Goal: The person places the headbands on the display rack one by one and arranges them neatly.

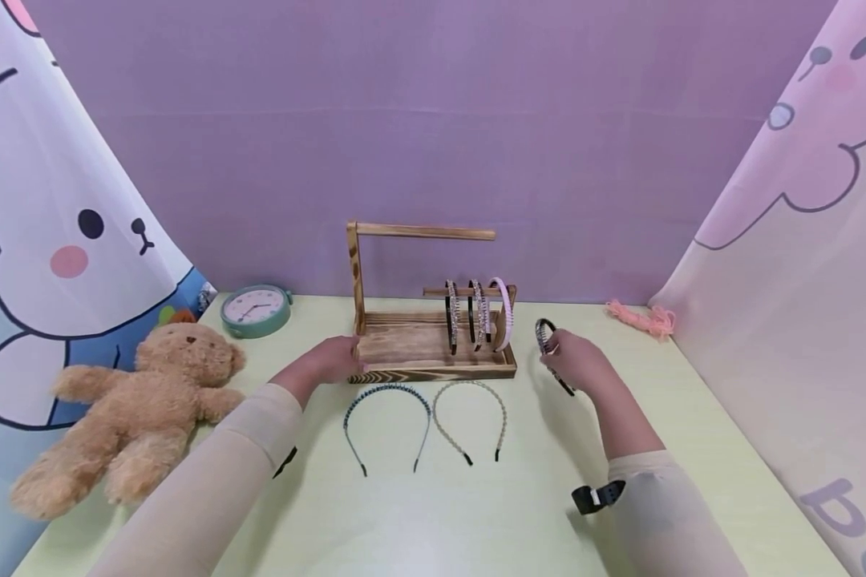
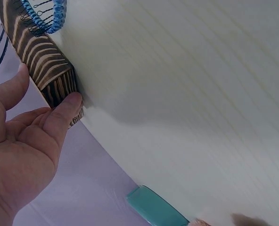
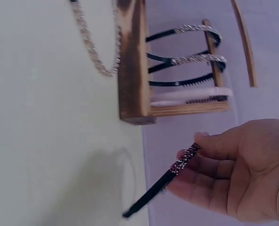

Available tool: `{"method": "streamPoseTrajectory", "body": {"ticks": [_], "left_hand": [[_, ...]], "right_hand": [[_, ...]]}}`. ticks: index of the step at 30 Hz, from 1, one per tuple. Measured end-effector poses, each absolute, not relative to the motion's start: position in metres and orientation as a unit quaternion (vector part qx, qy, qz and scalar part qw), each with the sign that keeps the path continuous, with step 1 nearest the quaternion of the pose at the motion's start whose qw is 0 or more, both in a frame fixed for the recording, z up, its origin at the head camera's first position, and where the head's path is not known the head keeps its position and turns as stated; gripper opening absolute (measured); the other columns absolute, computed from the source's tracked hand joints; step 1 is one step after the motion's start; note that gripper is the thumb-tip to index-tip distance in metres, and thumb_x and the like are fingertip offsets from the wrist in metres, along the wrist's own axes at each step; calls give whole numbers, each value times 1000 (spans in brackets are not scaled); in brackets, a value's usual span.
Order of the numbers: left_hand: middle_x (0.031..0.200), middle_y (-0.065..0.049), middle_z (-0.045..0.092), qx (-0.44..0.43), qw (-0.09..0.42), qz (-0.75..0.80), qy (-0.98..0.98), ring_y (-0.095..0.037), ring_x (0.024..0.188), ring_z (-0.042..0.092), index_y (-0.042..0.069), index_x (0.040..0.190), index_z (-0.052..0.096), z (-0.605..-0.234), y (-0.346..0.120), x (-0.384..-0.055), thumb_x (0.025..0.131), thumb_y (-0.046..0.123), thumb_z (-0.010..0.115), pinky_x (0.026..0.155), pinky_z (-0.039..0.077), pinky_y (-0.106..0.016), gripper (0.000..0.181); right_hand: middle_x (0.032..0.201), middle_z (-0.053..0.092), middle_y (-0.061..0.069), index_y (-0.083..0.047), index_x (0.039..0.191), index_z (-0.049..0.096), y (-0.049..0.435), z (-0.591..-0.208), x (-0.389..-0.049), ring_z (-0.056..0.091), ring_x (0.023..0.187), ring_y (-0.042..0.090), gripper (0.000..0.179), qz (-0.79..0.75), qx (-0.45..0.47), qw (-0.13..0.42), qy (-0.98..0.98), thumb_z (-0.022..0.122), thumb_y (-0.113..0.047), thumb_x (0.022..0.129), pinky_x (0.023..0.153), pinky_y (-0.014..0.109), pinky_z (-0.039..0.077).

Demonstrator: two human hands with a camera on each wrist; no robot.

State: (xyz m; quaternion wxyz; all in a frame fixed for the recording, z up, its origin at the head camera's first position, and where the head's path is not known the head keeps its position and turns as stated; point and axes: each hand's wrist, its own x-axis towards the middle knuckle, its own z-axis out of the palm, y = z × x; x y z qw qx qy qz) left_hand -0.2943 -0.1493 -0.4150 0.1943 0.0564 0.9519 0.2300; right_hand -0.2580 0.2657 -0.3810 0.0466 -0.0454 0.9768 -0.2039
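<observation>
A wooden headband rack [image 1: 397,340] stands at the table's middle, with a tall arm above and a lower rod on its right. My left hand [image 1: 334,360] grips the rack's left front corner, thumb and fingers around the wood [image 2: 59,84]. To the right of the rack, my right hand [image 1: 579,363] pinches a black headband [image 3: 156,189] set with red and clear stones, held tilted above the table. Several headbands [image 1: 505,316], some dark with sparkling tops and one pink, hang on the lower rod. In front lie a blue headband [image 1: 388,388] and a beige beaded headband [image 1: 501,409].
At the left are a brown teddy bear [image 1: 144,409] and a teal round clock [image 1: 256,311]. A pink bundle of cord [image 1: 642,319] lies at the back right. Purple cloth [image 1: 433,144] rises behind the table, with printed curtains at both sides.
</observation>
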Motion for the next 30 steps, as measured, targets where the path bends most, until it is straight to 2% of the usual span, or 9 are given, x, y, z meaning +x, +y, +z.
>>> {"method": "streamPoseTrajectory", "body": {"ticks": [10, 13, 17, 21, 30], "left_hand": [[156, -25, 31, 70, 190, 221, 954, -44, 144, 29, 0, 154, 23, -412, -148, -292, 99, 30, 57, 117, 27, -57, 72], [156, -25, 31, 69, 190, 222, 954, -44, 144, 28, 0, 155, 23, -412, -148, -291, 99, 30, 57, 117, 27, -57, 72], [156, -25, 30, 70, 187, 220, 955, -44, 144, 27, 0, 155, 23, -412, -148, -291, 99, 31, 57, 117, 26, -57, 71], [156, -25, 30, 71, 188, 220, 955, -44, 144, 28, 0, 154, 23, -412, -148, -290, 100, 31, 57, 117, 26, -57, 71], [156, -24, 31, 70, 186, 221, 955, -43, 144, 28, 1, 155, 23, -414, -148, -292, 99, 31, 57, 117, 26, -57, 71]], "right_hand": [[109, 66, 18, -1, 121, 54, 272, -358, -269, 62, 97, 33, 30, -308, -35, -64, 948, 54, -22, 100, 79, 46, 50], [114, 65, 19, -1, 124, 53, 269, -350, -273, 62, 103, 35, 32, -337, -35, -93, 936, 53, -22, 101, 86, 48, 50], [119, 63, 20, 0, 127, 52, 263, -339, -279, 60, 109, 36, 34, -366, -34, -116, 923, 54, -21, 101, 94, 50, 49], [121, 61, 19, 0, 129, 51, 255, -328, -288, 58, 112, 35, 35, -390, -30, -128, 911, 54, -21, 101, 95, 50, 48], [119, 59, 17, 1, 130, 50, 232, -307, -306, 58, 108, 27, 36, -468, -45, -153, 869, 55, -19, 101, 97, 40, 53]]}}
